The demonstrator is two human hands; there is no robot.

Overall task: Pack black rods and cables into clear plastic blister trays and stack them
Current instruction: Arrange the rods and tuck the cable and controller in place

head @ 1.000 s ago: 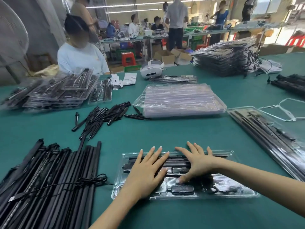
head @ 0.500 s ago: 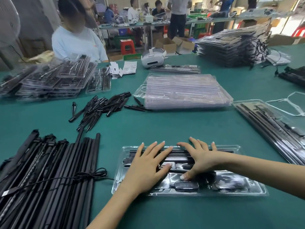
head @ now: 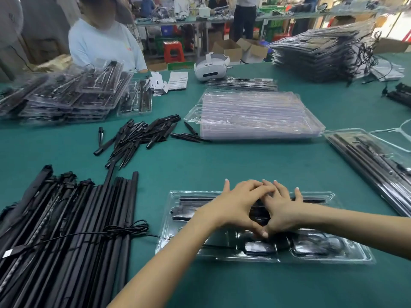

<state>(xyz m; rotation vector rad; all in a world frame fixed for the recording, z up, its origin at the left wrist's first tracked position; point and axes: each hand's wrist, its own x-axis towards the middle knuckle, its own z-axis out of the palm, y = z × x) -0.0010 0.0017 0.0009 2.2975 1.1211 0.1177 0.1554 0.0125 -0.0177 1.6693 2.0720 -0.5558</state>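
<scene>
Clear plastic blister tray [head: 347, 256], loaded with black rods and coiled cable, lies on green desk [head: 244, 165] near front edge. Left hand [head: 239, 204] and right hand [head: 279, 208] spread flat, overlapping, pressing tray middle. Risk: uneven pressure leaves tray ends unsnapped; unseated cable likely gets pinched, lid bulges, stack tilts.

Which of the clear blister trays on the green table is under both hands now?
The near tray, under left hand and right hand; the empty stack lies untouched.

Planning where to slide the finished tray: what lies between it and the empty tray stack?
Head view: only bare green table between the filled tray and the empty tray stack.
</scene>
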